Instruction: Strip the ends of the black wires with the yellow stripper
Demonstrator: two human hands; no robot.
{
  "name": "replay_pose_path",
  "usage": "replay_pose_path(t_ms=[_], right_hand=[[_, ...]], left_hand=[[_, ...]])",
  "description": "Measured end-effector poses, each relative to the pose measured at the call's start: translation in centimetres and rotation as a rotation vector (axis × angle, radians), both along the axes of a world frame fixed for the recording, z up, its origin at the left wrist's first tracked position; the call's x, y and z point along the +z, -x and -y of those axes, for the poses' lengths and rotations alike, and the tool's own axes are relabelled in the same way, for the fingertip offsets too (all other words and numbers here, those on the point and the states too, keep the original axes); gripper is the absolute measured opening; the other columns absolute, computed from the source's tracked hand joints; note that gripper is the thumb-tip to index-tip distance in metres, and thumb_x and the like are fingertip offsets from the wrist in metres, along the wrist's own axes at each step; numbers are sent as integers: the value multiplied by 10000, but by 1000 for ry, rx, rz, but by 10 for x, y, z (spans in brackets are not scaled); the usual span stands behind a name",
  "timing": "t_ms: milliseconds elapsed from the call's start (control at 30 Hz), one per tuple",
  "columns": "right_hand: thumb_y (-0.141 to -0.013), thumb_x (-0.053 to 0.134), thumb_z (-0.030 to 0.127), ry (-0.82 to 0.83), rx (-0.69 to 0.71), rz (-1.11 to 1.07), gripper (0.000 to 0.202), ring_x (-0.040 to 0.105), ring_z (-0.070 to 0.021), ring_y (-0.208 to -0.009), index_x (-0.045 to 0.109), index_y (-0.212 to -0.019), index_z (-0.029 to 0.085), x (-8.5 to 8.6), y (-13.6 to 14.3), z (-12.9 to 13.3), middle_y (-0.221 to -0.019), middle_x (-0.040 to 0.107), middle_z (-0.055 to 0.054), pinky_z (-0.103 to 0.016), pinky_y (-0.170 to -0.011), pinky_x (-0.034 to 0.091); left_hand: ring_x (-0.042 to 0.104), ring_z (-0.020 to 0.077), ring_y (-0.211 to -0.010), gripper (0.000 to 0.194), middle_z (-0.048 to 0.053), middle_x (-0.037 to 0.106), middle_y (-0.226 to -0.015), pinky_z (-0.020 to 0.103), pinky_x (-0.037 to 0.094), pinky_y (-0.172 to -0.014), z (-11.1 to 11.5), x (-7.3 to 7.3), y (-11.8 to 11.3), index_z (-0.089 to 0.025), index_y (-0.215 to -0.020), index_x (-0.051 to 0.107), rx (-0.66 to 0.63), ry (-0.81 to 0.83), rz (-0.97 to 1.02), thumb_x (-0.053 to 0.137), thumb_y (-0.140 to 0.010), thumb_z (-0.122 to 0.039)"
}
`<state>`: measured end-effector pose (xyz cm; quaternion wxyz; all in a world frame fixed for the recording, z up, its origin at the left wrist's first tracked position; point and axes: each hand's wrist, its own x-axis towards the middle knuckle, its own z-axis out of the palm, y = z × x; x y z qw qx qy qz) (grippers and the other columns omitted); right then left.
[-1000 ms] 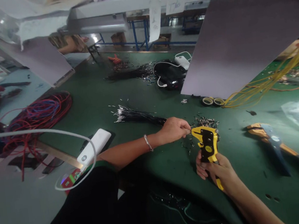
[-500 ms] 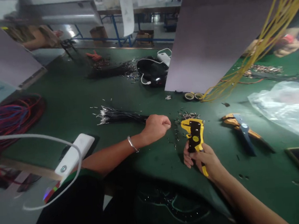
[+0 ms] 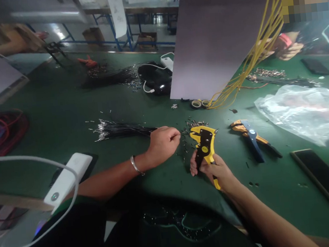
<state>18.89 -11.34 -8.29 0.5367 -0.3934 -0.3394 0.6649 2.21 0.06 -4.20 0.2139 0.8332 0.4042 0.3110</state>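
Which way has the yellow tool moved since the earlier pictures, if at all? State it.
Yes. The yellow tool in the right hand has shifted slightly right, judged against the two tape rolls.

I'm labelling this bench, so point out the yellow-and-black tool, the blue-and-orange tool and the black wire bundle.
yellow-and-black tool (image 3: 204,142): head view, on its black body
blue-and-orange tool (image 3: 252,132): head view, at its pale label
black wire bundle (image 3: 125,128): head view, midway along its visible strands
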Motion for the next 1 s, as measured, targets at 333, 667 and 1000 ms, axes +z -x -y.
replay_pose_path(t_ms=[333, 667, 1000], right_hand=[[-610, 690, 193, -12, 127, 31, 297, 571, -203, -662, 597, -890, 160, -6, -6, -1, -731, 618, -41, -375, -660, 472], [-666, 679, 231, -52, 173, 119, 207, 563, -194, -622, 597, -843, 160, 4, -3, 2, -692, 612, -37, -361, -627, 473], [-706, 702, 231, -33, 142, 42, 151, 532, -157, -531, 600, -792, 160, 0, -2, 6, -639, 576, -7, -341, -537, 479]], left_hand=[[570, 127, -641, 175, 16, 691, -673, 254, 430, -671, 0, 3, 0, -185, -692, 673, -62, -30, 33, 551, -802, -122], [597, 129, -665, 156, 25, 717, -719, 264, 441, -690, 3, 8, 0, -185, -712, 696, -133, 57, 71, 586, -810, -132], [611, 125, -686, 142, 14, 710, -707, 257, 452, -693, -1, 9, 2, -178, -723, 712, -154, 176, 132, 603, -779, -105]])
